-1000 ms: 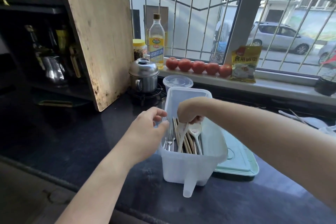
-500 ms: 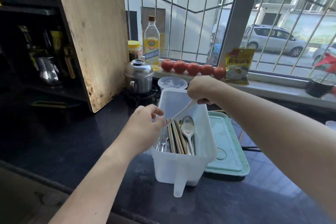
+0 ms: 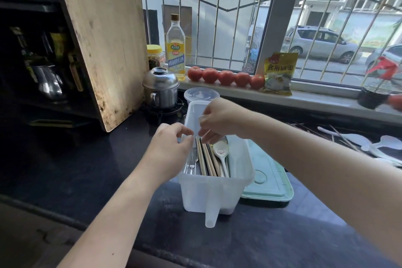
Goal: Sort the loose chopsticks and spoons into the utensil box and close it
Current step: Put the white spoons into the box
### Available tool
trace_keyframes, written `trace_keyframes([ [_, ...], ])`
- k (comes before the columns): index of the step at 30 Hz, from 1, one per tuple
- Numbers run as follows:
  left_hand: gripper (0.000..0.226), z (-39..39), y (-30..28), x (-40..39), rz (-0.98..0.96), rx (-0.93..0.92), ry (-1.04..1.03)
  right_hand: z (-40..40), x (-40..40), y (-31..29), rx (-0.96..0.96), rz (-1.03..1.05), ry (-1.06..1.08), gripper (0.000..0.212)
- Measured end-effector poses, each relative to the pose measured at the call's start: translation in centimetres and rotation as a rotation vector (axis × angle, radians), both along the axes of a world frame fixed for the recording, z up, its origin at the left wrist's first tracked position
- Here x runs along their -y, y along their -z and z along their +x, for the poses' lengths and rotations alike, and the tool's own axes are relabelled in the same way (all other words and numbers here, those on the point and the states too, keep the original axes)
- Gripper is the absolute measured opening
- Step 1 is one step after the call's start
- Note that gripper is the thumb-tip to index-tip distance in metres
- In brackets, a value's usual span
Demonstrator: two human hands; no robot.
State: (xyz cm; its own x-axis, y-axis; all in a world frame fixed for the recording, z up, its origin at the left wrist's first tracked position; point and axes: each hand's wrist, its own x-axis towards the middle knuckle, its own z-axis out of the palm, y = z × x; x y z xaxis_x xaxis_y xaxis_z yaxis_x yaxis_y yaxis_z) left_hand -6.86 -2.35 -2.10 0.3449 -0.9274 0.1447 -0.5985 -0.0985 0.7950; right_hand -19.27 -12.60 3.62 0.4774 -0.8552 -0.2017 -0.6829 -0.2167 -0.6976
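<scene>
The utensil box [image 3: 214, 187], a translucent white tub, stands at the centre of the frame on the dark tabletop [image 3: 87, 169], its long axis running from the near edge away toward the window. Inside it the chopsticks [image 3: 205, 162] lie side by side along that same axis, with forks [image 3: 191, 162] at their left and a white spoon [image 3: 221, 152] at their right, bowl toward the far end.

Both hands hover over the box's middle. The right hand [image 3: 219, 121] is above and just right of the chopsticks, fingers curled in a pinch; it seems to hold something pale and blurred, though I cannot tell what. The left hand [image 3: 171, 144] is at the box's left rim, its fingers [image 3: 185, 134] loosely bent and touching or nearly touching that rim, holding nothing I can make out.

The pale green lid [image 3: 269, 180] lies flat just right of the box, partly under it. More loose white spoons [image 3: 352, 139] and thin sticks lie well apart at the right edge of the frame, so the right hand is nearer to them.
</scene>
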Motion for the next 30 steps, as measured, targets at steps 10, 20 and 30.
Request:
trace_keyframes([
  [10, 0.026, 0.4, 0.8, 0.3, -0.096, -0.116, -0.03, 0.6, -2.9, 4.0, -0.62, -0.339, -0.318, 0.019],
  [20, 0.023, 0.1, 0.7, 0.1, -0.077, -0.176, -0.008, -0.1, -3.1, 4.3, -0.626, 0.081, -0.423, 0.027],
  [30, 0.024, -0.1, 0.5, 0.0, -0.067, -0.139, -0.014, 0.8, -1.7, 4.3, -0.611, 0.143, -0.374, 0.013],
])
